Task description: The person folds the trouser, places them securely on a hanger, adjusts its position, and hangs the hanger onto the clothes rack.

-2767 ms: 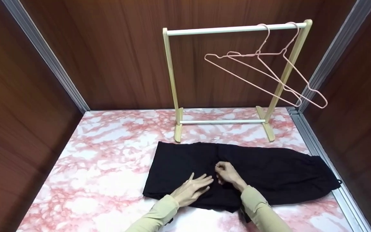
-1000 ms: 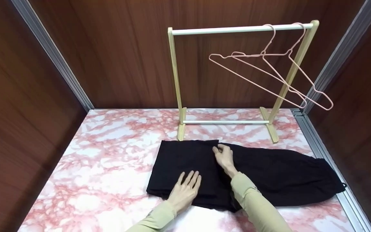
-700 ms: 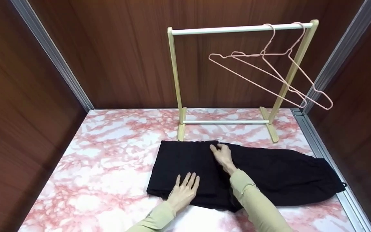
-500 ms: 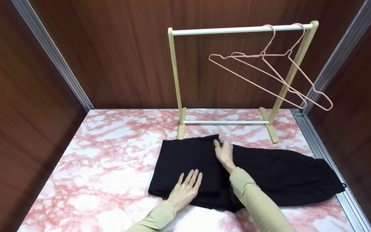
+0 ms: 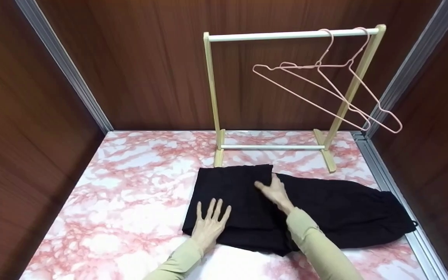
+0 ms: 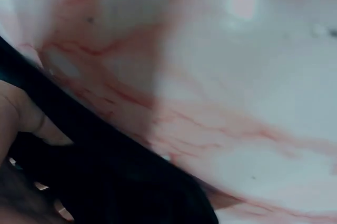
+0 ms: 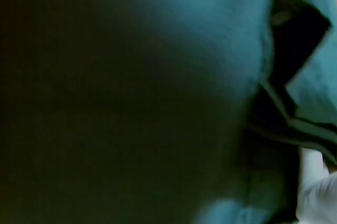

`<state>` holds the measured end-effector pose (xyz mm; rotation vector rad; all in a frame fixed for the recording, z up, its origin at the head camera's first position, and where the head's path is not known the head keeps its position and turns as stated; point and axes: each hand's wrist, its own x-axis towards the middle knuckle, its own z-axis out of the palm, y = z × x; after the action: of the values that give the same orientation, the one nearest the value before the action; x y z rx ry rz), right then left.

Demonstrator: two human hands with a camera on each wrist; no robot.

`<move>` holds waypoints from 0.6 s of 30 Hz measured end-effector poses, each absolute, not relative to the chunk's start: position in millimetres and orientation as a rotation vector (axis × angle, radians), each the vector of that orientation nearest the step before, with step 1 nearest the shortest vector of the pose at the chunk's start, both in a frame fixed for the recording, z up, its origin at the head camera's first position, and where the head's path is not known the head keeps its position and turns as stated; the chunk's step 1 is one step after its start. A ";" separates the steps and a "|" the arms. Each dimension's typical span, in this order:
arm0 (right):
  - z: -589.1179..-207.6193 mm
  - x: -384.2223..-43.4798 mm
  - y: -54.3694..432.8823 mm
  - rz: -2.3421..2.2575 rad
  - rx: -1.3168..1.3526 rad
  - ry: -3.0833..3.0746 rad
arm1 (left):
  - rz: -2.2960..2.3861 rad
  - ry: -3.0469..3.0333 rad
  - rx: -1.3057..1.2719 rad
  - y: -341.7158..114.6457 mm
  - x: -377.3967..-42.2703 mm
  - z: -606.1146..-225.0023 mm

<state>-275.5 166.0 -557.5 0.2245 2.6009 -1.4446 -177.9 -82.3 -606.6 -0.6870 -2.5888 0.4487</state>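
Note:
Black trousers [image 5: 333, 210] lie across the table, their left part folded over into a layered panel [image 5: 231, 194]. My left hand [image 5: 208, 229] rests with spread fingers on the near left of this panel. In the left wrist view, part of the left hand [image 6: 31, 116] shows against the dark cloth [image 6: 131, 182]. My right hand [image 5: 276, 190] is at the panel's right edge, near its far corner, thumb spread over the cloth and a finger stretched along the edge; its other fingers are hidden. Dark, blurred cloth [image 7: 131, 103] fills most of the right wrist view.
Behind the trousers stands a wooden rack [image 5: 214, 93] with white bars; its left foot reaches the panel's far edge. Two pink hangers [image 5: 309, 99] hang at its right end. Brown walls [image 5: 154, 70] with metal corner rails enclose the marbled table [image 5: 130, 186].
The right hand turned the upper layer over, lifted its far corner and drew its edge right; its thumb and finger are now spread. The left hand slid left across the cloth, fingers fanned wider.

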 end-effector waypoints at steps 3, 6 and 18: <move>-562.8 -268.2 169.0 -1.419 0.164 2.574 | 0.396 -2.671 -0.643 -89.1 -183.0 -604.4; -564.9 -264.6 172.4 -1.458 0.092 2.594 | 0.270 -2.791 -0.562 -95.8 -187.6 -602.7; -573.3 -252.9 193.9 -1.376 -0.052 2.916 | 0.138 -2.530 -0.450 -104.9 -178.9 -617.9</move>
<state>-252.9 193.9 -573.3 -0.0524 2.9159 -1.3756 -178.9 -104.9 -617.9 -0.4501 -2.5305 0.1378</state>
